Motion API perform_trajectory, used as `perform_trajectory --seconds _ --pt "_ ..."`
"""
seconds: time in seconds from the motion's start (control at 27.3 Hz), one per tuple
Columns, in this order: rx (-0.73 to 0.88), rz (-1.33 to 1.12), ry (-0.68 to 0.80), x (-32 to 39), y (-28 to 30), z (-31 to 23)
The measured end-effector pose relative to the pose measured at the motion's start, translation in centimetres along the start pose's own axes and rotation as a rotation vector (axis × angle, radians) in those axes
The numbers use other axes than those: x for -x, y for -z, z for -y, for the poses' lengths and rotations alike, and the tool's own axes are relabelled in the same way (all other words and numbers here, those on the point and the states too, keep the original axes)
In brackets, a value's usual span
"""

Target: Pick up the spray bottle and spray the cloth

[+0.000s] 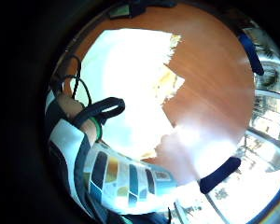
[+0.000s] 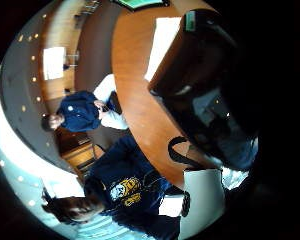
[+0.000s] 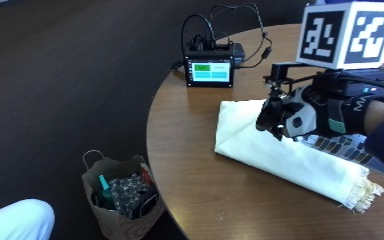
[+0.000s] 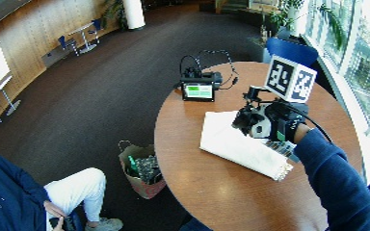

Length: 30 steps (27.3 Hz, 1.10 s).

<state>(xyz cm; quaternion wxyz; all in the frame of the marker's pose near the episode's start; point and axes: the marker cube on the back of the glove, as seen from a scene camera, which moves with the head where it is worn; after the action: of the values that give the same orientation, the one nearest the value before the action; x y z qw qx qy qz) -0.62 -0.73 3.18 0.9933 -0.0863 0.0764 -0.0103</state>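
Cream cloth (image 3: 278, 150) lies folded flat on the round wooden worktop (image 3: 198, 190), frayed fringe at one end. Patterned spray bottle (image 3: 342, 147) is in my grip (image 3: 305, 117), above the cloth.

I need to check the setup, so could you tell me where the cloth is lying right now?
In the outside view, the folded cream cloth lies on the round wooden table, in front of the small green-screened device and under the gloved right hand.

The outside view looks down from beside the round table (image 3: 198, 185), close in on the cloth (image 3: 278, 150) and the gloved hand (image 3: 305, 117). The wide outside view, higher and farther back, shares these and adds the floor and windows. The little-finger palm view faces down, near the cloth (image 1: 130, 84). The thumb palm view faces across the table (image 2: 135, 100); something dark, perhaps the bottle, blocks much of it
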Motion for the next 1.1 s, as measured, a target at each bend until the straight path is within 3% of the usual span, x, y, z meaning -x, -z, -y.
perform_trajectory --seconds 0.55,1.1 --pt "0.129 -0.146 -0.087 -0.3 0.4 3.0" --pt "0.066 -0.065 0.023 0.2 0.3 1.7"
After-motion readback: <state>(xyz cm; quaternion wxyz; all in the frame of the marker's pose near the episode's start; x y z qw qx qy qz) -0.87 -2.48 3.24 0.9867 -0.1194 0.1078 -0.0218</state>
